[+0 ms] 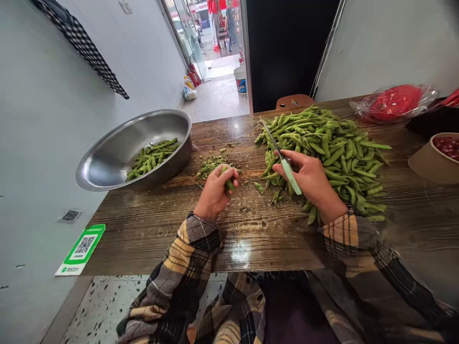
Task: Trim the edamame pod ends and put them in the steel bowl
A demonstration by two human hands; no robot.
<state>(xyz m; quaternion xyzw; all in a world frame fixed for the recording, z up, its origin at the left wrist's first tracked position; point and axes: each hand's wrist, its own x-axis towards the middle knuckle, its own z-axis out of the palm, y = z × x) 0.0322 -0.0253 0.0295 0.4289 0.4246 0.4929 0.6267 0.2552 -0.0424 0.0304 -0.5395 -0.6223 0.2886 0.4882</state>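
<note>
Green bean pods are pinched in my left hand (218, 190), above the wooden table near its middle. My right hand (309, 177) holds a knife (291, 177) with a pale green handle, its dark blade pointing up and left. Beneath and behind that hand spreads a big heap of green pods (333, 138). Small green trimmings (211, 165) lie in a little pile just beyond my left hand. A steel basin (143, 125) at the left has several pods (152, 157) inside. One loose pod (259, 188) rests between my hands.
On the right stand a paper tub (428, 160) of dark red pieces and a clear bag with a red item (398, 102). A green QR card (81, 249) is at the table's left edge. Beyond the table (179, 229) are a stool (294, 101) and a doorway.
</note>
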